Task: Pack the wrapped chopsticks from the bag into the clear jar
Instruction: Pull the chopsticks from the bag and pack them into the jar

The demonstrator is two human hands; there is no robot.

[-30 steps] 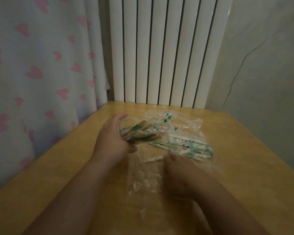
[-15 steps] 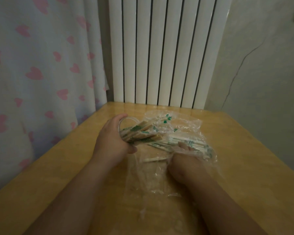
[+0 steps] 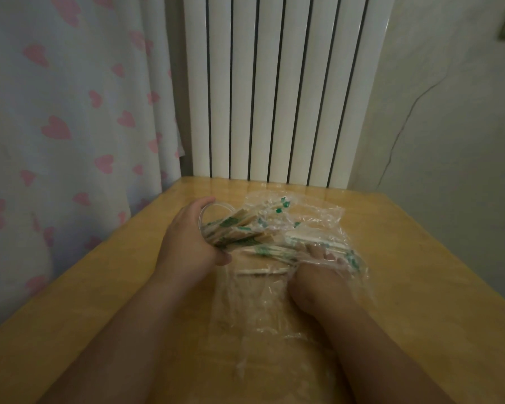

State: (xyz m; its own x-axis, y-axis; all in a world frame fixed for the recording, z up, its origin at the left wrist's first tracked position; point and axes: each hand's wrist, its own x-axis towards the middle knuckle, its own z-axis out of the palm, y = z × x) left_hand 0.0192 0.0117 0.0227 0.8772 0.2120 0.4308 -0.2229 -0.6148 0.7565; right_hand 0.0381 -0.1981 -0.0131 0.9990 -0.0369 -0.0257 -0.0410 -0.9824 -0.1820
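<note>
My left hand (image 3: 187, 243) grips the clear jar (image 3: 213, 217), tilted on its side with its mouth toward the right. Several wrapped chopsticks (image 3: 236, 231) with green print stick out of it. A crumpled clear plastic bag (image 3: 312, 220) lies on the wooden table (image 3: 420, 287). My right hand (image 3: 315, 275) is inside the bag, its fingers among more wrapped chopsticks (image 3: 277, 252) there. Through the plastic I cannot tell whether those fingers hold any. One pale stick (image 3: 260, 272) lies loose just left of my right hand.
A white ribbed radiator (image 3: 274, 88) stands behind the table's far edge. A curtain with pink hearts (image 3: 70, 112) hangs along the left side. A plain wall (image 3: 449, 126) is on the right.
My right hand has pushed forward into the bag, from its near opening up to the chopsticks. My left hand and the jar have stayed in place.
</note>
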